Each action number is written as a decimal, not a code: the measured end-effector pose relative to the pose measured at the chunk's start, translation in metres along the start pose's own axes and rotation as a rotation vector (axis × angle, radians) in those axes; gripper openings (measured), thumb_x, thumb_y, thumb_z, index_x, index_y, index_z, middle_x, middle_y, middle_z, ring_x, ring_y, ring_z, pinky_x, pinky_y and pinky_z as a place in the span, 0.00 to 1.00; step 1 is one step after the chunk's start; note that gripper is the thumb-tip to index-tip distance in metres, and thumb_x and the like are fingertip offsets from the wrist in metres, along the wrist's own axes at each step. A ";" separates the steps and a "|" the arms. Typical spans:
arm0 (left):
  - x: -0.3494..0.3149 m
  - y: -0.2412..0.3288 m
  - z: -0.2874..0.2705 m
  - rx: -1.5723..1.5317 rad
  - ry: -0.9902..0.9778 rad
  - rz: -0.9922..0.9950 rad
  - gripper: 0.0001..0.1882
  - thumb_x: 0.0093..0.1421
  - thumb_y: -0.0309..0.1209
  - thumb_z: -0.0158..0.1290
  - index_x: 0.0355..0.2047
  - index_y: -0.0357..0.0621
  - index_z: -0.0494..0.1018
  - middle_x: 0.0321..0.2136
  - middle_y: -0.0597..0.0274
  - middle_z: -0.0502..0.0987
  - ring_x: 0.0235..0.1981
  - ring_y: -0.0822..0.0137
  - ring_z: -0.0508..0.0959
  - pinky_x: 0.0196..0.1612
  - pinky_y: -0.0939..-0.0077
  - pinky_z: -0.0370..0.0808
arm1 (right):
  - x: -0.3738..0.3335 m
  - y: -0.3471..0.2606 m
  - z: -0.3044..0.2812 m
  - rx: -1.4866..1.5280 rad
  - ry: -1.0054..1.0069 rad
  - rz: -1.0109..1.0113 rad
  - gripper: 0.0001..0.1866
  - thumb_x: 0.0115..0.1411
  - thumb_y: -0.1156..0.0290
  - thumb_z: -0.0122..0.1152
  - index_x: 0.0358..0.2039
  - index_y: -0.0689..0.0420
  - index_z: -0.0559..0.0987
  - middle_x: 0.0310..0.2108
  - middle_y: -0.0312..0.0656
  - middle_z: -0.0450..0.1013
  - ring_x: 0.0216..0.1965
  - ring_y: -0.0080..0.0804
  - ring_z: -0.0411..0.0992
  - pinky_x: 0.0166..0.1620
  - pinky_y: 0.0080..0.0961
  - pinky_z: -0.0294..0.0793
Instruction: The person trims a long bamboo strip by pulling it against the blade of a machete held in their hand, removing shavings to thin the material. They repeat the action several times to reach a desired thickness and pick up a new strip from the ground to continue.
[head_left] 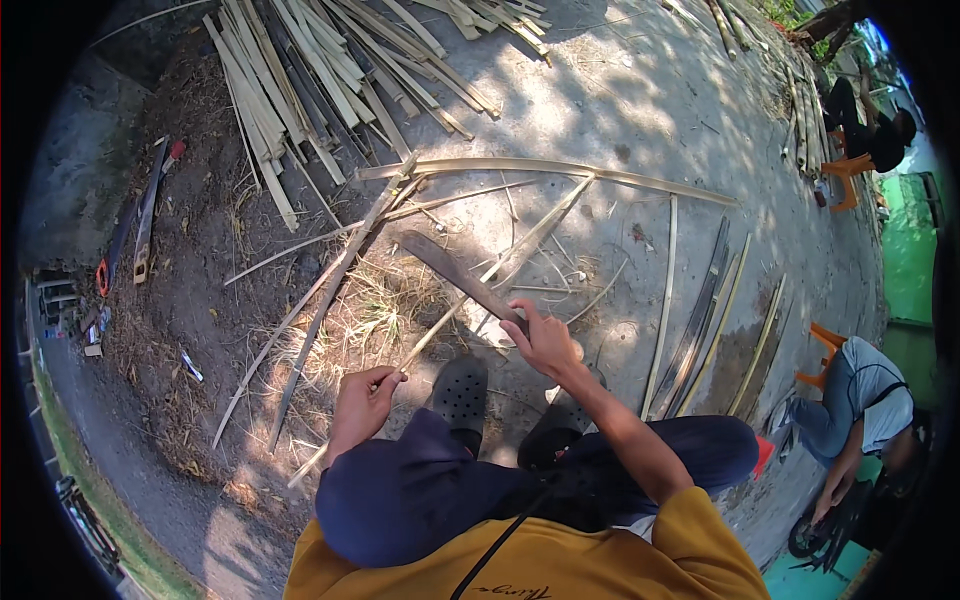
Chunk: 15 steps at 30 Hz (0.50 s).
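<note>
My left hand pinches a thin, pale bamboo strip just left of my knee. The strip slants from the ground at lower left up to the far right, its far part near another strip lying across. My right hand is closed around the grip end of a machete, its wide dark blade pointing far left. The blade crosses over the strip; whether it touches cannot be told. The handle is mostly hidden by my fingers. Shavings lie on the ground beyond my shoes.
A large pile of split bamboo lies at far left. More strips lie to my right. A handsaw rests at left. One person sits on an orange stool at right; another sits farther off.
</note>
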<state>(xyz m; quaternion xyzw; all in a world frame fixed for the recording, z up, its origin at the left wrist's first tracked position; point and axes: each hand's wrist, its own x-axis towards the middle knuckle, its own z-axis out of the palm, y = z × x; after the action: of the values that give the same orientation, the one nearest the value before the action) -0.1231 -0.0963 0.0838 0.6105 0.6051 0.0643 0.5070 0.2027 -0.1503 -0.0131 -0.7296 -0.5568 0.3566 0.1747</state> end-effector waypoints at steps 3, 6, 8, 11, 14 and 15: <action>-0.003 0.019 -0.030 0.030 0.006 0.001 0.10 0.67 0.31 0.57 0.40 0.37 0.85 0.29 0.50 0.85 0.26 0.67 0.79 0.32 0.69 0.74 | -0.002 -0.016 0.000 -0.016 -0.001 -0.076 0.29 0.69 0.43 0.54 0.59 0.52 0.66 0.20 0.56 0.76 0.28 0.66 0.77 0.34 0.56 0.73; -0.020 0.057 -0.089 0.257 -0.015 0.025 0.10 0.67 0.31 0.57 0.39 0.37 0.85 0.27 0.50 0.84 0.26 0.68 0.79 0.31 0.71 0.73 | 0.006 -0.010 -0.004 -0.042 0.075 -0.086 0.31 0.69 0.42 0.54 0.59 0.54 0.68 0.21 0.56 0.77 0.28 0.66 0.77 0.35 0.56 0.74; -0.021 0.073 -0.120 0.318 -0.010 0.077 0.10 0.67 0.31 0.57 0.37 0.38 0.85 0.26 0.50 0.84 0.24 0.67 0.79 0.31 0.70 0.73 | 0.018 0.015 -0.018 0.041 0.193 0.130 0.31 0.69 0.41 0.52 0.56 0.58 0.73 0.26 0.59 0.79 0.34 0.66 0.79 0.41 0.55 0.75; -0.023 0.125 -0.140 0.562 0.017 0.170 0.11 0.66 0.33 0.57 0.35 0.40 0.85 0.27 0.51 0.83 0.28 0.56 0.80 0.39 0.63 0.75 | 0.032 0.031 -0.030 0.050 0.324 0.218 0.33 0.70 0.41 0.51 0.53 0.62 0.76 0.32 0.62 0.80 0.41 0.65 0.79 0.48 0.53 0.75; -0.025 0.178 -0.172 0.811 0.071 0.263 0.10 0.64 0.34 0.57 0.35 0.41 0.84 0.28 0.50 0.82 0.36 0.49 0.78 0.48 0.57 0.73 | 0.032 -0.005 -0.041 0.283 0.232 0.236 0.34 0.70 0.41 0.50 0.52 0.64 0.76 0.35 0.63 0.80 0.45 0.64 0.78 0.51 0.52 0.73; -0.026 0.210 -0.180 0.909 0.102 0.289 0.10 0.63 0.35 0.59 0.35 0.42 0.84 0.28 0.51 0.82 0.36 0.49 0.79 0.47 0.56 0.73 | 0.035 0.000 -0.034 0.335 0.285 0.180 0.34 0.69 0.41 0.53 0.52 0.64 0.76 0.29 0.55 0.80 0.35 0.52 0.81 0.41 0.44 0.77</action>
<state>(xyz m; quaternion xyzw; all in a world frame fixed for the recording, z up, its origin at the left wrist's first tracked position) -0.1130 0.0320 0.3301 0.8443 0.5048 -0.1073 0.1442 0.2318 -0.1128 -0.0013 -0.7799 -0.3924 0.3518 0.3377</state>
